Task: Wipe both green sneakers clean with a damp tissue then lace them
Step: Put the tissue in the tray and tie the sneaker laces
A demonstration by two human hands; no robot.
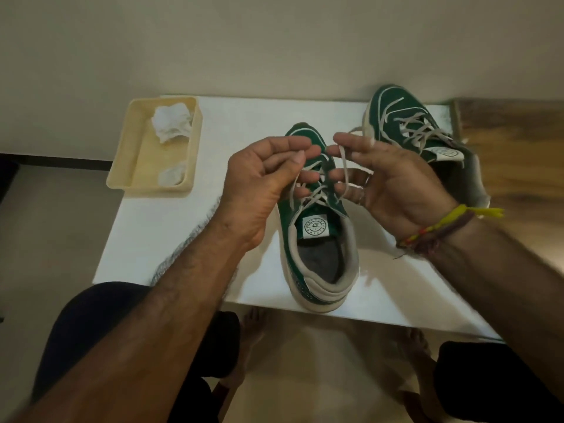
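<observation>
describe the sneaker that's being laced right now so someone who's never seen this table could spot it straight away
On the white table, right of the cream tray of crumpled tissues, two green sneakers stand. It is the near sneaker, heel toward the person, between the left hand and right hand, each pinching a lace end. The far sneaker lies untouched at the back right.

Two green sneakers: near sneaker, far sneaker. Two grey laces, one per shoe: near lace, far lace. One cream tray. Two crumpled tissues in it: large wad, small wad. One white table. Two hands: left hand, right hand. One bundle of wrist threads.
</observation>
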